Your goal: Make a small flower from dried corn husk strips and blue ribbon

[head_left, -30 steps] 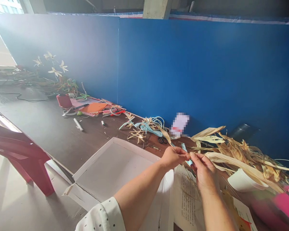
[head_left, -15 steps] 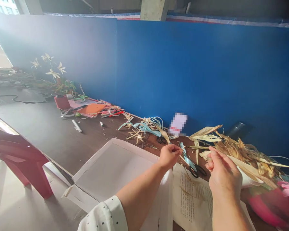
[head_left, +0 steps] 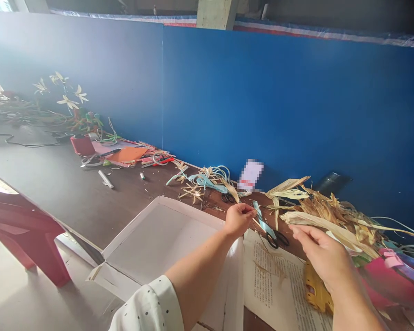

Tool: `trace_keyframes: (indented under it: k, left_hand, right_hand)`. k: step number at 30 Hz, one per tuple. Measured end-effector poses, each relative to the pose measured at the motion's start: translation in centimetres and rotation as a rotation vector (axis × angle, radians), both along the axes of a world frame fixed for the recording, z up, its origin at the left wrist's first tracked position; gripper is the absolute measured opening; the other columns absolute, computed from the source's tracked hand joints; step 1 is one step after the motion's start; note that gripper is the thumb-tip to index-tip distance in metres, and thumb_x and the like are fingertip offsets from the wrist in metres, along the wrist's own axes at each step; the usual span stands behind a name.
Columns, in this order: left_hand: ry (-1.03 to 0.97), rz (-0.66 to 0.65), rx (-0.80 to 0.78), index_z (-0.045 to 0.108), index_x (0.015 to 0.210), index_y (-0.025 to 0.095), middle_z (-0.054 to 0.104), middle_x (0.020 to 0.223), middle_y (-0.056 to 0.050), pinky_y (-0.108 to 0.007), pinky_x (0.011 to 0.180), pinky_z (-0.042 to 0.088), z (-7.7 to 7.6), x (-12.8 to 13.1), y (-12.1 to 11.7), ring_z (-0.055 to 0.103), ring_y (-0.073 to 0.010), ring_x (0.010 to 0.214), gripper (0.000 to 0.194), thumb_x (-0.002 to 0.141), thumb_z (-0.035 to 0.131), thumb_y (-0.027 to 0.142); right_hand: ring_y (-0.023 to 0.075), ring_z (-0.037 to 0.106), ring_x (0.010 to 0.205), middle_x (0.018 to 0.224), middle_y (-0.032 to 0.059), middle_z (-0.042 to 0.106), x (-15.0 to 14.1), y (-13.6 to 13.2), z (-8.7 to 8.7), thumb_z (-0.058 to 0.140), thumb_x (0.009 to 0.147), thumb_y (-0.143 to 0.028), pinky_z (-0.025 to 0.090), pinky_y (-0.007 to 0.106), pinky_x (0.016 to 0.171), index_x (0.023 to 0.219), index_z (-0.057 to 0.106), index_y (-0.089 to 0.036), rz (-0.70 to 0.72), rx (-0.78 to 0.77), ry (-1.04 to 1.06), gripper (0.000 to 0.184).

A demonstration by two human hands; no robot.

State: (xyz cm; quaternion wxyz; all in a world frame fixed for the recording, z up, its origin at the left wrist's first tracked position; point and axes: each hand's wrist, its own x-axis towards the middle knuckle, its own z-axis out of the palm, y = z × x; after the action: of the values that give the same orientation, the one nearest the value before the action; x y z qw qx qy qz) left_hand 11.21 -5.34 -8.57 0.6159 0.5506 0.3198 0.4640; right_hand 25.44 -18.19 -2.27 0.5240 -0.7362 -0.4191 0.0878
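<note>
My left hand (head_left: 240,219) is closed in a pinch on a thin pale strip (head_left: 256,221), above the right edge of the white box lid. Beside its fingertips lies a light-blue ribbon (head_left: 261,217), with black-handled scissors (head_left: 278,239) at the ribbon's lower end. My right hand (head_left: 326,255) hovers over a printed sheet (head_left: 274,280), thumb and forefinger pressed together. Whatever is between those fingers, if anything, is too small to make out. Just beyond them lies a long dry corn husk (head_left: 317,223). A yellow plastic object (head_left: 315,287) is partly hidden under my right forearm.
The shallow white box lid (head_left: 165,243) lies in front of me. Dried husks (head_left: 331,209) are heaped at the right, near a pink item (head_left: 386,280). Husk flowers (head_left: 193,193), red thread (head_left: 83,145) and coloured paper (head_left: 127,154) line the blue partition (head_left: 279,101). A red chair (head_left: 31,239) stands left.
My right hand has moved down and slightly left, uncovering the yellow object. My left hand keeps its pinch on the strip. The view has shifted a little.
</note>
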Motion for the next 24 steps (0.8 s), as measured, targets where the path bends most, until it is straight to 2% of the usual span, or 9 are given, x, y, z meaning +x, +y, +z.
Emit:
trace_keyframes:
  k: [2, 4, 10, 12, 16, 24]
  left_hand:
    - [-0.003, 0.01, 0.0, 0.066, 0.074, 0.012, 0.056, 0.06, 0.002, -0.017, 0.052, 0.033, 0.0, 0.0, 0.0, 0.044, -0.005, 0.054, 0.016, 0.071, 0.066, 0.028]
    - [-0.005, 0.018, -0.004, 0.066, 0.074, 0.012, 0.056, 0.061, 0.002, -0.018, 0.053, 0.034, 0.1, 0.0, 0.0, 0.044, -0.0052, 0.054, 0.016, 0.07, 0.066, 0.028]
    - [-0.01, 0.007, -0.018, 0.066, 0.073, 0.013, 0.057, 0.06, 0.001, -0.018, 0.053, 0.034, -0.1, 0.1, 0.0, 0.045, -0.0057, 0.054, 0.017, 0.068, 0.067, 0.029]
    - [-0.025, 0.011, -0.024, 0.067, 0.073, 0.013, 0.057, 0.06, 0.001, -0.019, 0.052, 0.034, -0.1, 0.1, 0.1, 0.045, -0.0058, 0.054, 0.019, 0.067, 0.068, 0.031]
    - [-0.071, 0.003, -0.08, 0.066, 0.07, 0.012, 0.054, 0.057, 0.002, -0.019, 0.049, 0.031, 0.3, 0.1, 0.1, 0.041, -0.0048, 0.05, 0.022, 0.065, 0.07, 0.033]
    - [-0.177, -0.016, -0.194, 0.063, 0.068, 0.01, 0.048, 0.053, 0.002, -0.019, 0.046, 0.026, 1.7, -0.5, -0.4, 0.034, -0.003, 0.046, 0.029, 0.06, 0.073, 0.036]
  right_hand:
    - [0.0209, 0.059, 0.064, 0.073, 0.0035, 0.068, 0.6, -0.1, -0.5, 0.066, 0.064, -0.05, 0.043, 0.03, 0.056, 0.073, 0.073, -0.024, 0.067, -0.198, -0.173, 0.028]
    - [0.0216, 0.061, 0.068, 0.076, 0.0025, 0.069, 1.1, -0.2, -0.9, 0.058, 0.07, -0.051, 0.044, 0.03, 0.061, 0.075, 0.072, -0.025, 0.101, -0.358, -0.288, 0.03]
    - [0.019, 0.059, 0.059, 0.071, -0.0007, 0.067, 1.9, -0.3, -2.6, 0.051, 0.076, -0.045, 0.036, 0.028, 0.05, 0.075, 0.07, -0.031, 0.138, -0.71, -0.469, 0.024]
    - [0.0188, 0.058, 0.056, 0.067, 0.0, 0.066, 1.8, -0.2, -3.0, 0.051, 0.074, -0.04, 0.034, 0.028, 0.048, 0.071, 0.07, -0.03, 0.175, -0.732, -0.486, 0.022]
    - [0.0191, 0.058, 0.056, 0.062, 0.0015, 0.065, 1.0, -0.1, -3.4, 0.048, 0.072, -0.033, 0.036, 0.028, 0.051, 0.065, 0.069, -0.026, 0.238, -0.629, -0.455, 0.023]
    - [0.0196, 0.061, 0.063, 0.071, 0.0014, 0.068, 0.3, -0.1, -3.4, 0.046, 0.078, -0.047, 0.039, 0.028, 0.057, 0.079, 0.069, -0.026, 0.242, -0.547, -0.389, 0.031]
